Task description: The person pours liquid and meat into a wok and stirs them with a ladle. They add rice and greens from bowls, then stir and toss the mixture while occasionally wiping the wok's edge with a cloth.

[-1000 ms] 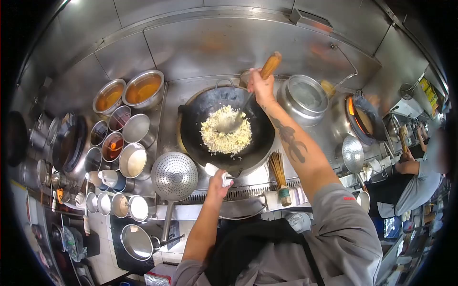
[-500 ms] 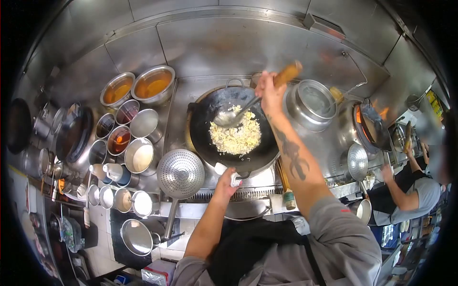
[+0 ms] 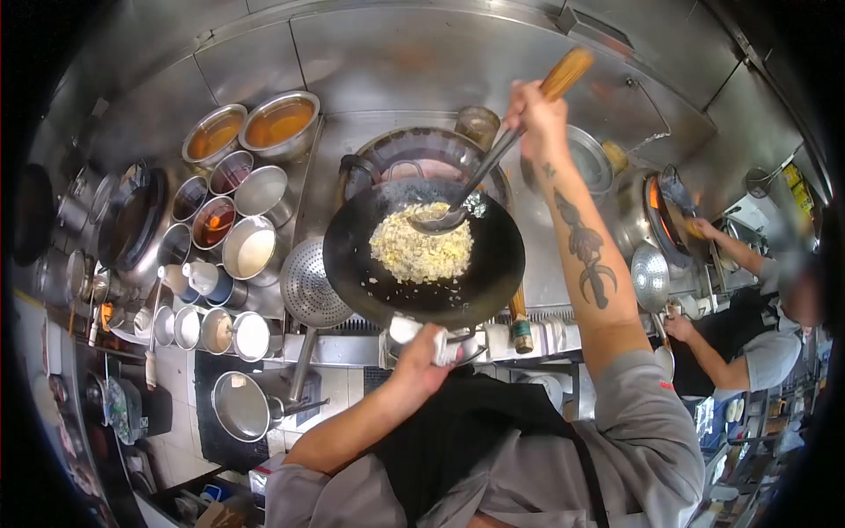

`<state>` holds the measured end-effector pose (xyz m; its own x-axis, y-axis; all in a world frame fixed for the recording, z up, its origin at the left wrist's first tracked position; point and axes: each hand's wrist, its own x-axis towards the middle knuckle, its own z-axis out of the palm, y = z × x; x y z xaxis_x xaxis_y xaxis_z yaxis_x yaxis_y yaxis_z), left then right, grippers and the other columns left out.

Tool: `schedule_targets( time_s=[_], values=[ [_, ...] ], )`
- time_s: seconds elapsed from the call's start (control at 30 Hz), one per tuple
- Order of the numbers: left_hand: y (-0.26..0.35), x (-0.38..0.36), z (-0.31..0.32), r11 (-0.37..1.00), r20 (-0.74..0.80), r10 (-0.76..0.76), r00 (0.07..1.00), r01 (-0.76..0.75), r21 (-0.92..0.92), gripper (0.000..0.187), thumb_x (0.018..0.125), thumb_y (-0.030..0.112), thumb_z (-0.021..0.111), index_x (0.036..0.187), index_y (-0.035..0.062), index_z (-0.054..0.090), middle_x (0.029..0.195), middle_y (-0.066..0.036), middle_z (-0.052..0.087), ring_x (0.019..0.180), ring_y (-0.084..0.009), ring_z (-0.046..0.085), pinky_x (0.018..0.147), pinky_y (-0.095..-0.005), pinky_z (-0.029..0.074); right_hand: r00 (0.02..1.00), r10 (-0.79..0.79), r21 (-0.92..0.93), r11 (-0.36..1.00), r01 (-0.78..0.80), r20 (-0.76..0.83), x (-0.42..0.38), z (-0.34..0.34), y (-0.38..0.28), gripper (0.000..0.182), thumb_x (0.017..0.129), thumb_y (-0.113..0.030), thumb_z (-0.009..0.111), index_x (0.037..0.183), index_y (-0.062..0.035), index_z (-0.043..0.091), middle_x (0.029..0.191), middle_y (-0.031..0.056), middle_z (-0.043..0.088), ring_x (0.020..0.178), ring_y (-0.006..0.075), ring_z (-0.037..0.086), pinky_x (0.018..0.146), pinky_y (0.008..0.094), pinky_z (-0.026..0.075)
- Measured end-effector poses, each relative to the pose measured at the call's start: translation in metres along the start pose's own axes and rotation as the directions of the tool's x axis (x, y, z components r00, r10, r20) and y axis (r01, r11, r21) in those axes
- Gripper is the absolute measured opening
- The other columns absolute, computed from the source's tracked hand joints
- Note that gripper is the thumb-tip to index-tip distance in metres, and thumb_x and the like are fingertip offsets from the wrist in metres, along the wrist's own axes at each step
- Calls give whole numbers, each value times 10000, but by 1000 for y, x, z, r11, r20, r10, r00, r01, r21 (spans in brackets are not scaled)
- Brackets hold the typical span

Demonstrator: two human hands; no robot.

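Observation:
My left hand [image 3: 424, 361] is closed on the near handle of the black wok [image 3: 352, 286], with a folded white cloth [image 3: 409, 333] between hand and metal. The wok sits off its burner ring [image 3: 414, 141], tilted and nearer to me. Pale fried rice with yellow egg bits [image 3: 422, 251] lies in its middle. High at the back right, my right hand [image 3: 539, 114] grips the ladle [image 3: 493, 158] by its dark shaft, below the wooden end. The ladle's bowl rests in the rice at the far side.
Several metal pots of sauces and liquids [image 3: 255, 246] stand at left, beside a perforated strainer [image 3: 314, 286]. A steel pot [image 3: 588, 163] is behind my right arm. Flames show at the right burner [image 3: 653, 207], where a co-worker [image 3: 739, 334] stands. A wood-handled tool [image 3: 521, 326] lies near the front edge.
The wok has come off its burner toward me, showing the ring behind. My right hand has moved right and up with the ladle. The co-worker's arms have shifted.

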<state>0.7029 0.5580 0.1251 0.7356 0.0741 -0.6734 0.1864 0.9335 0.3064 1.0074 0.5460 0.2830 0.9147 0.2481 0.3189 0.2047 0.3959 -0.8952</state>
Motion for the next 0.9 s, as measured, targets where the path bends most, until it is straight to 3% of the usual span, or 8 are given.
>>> schedule_targets(
  time_s=[0.03, 0.1, 0.2, 0.3, 0.4, 0.67, 0.77, 0.9],
  values=[
    [-1, 15, -8, 1000, -104, 2, 995, -5, -24, 101, 879, 182, 530, 973, 148, 543, 847, -33, 575, 746, -181, 565, 554, -351, 479, 1000, -22, 23, 999, 22, -7, -3, -2, -5, 177, 826, -108, 605, 689, -57, 505, 532, 14, 464, 392, 136, 434, 398, 297, 386],
    [10, 84, -46, 991, 160, 127, 979, -132, 26, 103, 879, 195, 535, 948, 120, 545, 826, -37, 567, 772, -180, 557, 579, -359, 489, 995, -104, -30, 994, 103, -10, -9, -10, 18, 161, 835, -108, 587, 701, -54, 516, 524, 6, 469, 390, 134, 444, 388, 288, 376],
    [-11, 116, -68, 985, 0, 122, 993, -121, -125, 95, 879, 201, 543, 901, 110, 529, 767, -42, 549, 663, -189, 552, 554, -336, 498, 997, -75, -38, 996, 76, 28, -24, -3, 57, 181, 839, -112, 590, 686, -45, 519, 528, 23, 497, 393, 129, 464, 382, 283, 365],
    [-47, 71, -91, 996, 93, -75, 993, 70, 55, 99, 898, 222, 532, 939, 133, 538, 766, -29, 576, 625, -185, 572, 502, -337, 490, 984, -149, 7, 989, 149, 97, -23, 22, -12, 185, 831, -98, 603, 694, -38, 495, 537, 30, 476, 393, 130, 448, 386, 284, 361],
    [-23, 63, -60, 1000, 55, 13, 998, -12, -21, 95, 908, 195, 511, 934, 109, 542, 768, -43, 578, 632, -190, 572, 526, -338, 495, 982, -144, -5, 989, 146, 122, -29, 38, -60, 174, 826, -77, 611, 748, -46, 459, 562, 27, 439, 390, 128, 402, 391, 294, 359],
    [20, 25, 0, 997, -13, -63, 998, 62, -48, 101, 924, 216, 495, 938, 126, 540, 809, -39, 591, 677, -190, 567, 527, -345, 476, 994, -79, -70, 994, 84, 77, -25, 39, -44, 138, 833, -93, 597, 748, -48, 497, 549, 25, 446, 378, 118, 392, 361, 296, 339],
    [20, 93, -42, 992, 51, -69, 996, 74, -98, 100, 901, 212, 520, 858, 123, 536, 748, -27, 565, 611, -176, 552, 502, -339, 482, 993, -68, -228, 970, 88, 96, -25, 5, 65, 157, 855, -134, 603, 753, -39, 529, 575, 26, 495, 405, 117, 452, 365, 262, 382],
    [-45, 90, -102, 996, -19, -42, 999, 43, 77, 95, 901, 195, 505, 962, 130, 538, 753, -30, 573, 606, -199, 583, 488, -345, 496, 988, -145, -97, 984, 148, 44, -29, 17, -1, 234, 852, -195, 643, 702, -64, 520, 555, 11, 490, 408, 105, 468, 363, 251, 381]
  ],
)
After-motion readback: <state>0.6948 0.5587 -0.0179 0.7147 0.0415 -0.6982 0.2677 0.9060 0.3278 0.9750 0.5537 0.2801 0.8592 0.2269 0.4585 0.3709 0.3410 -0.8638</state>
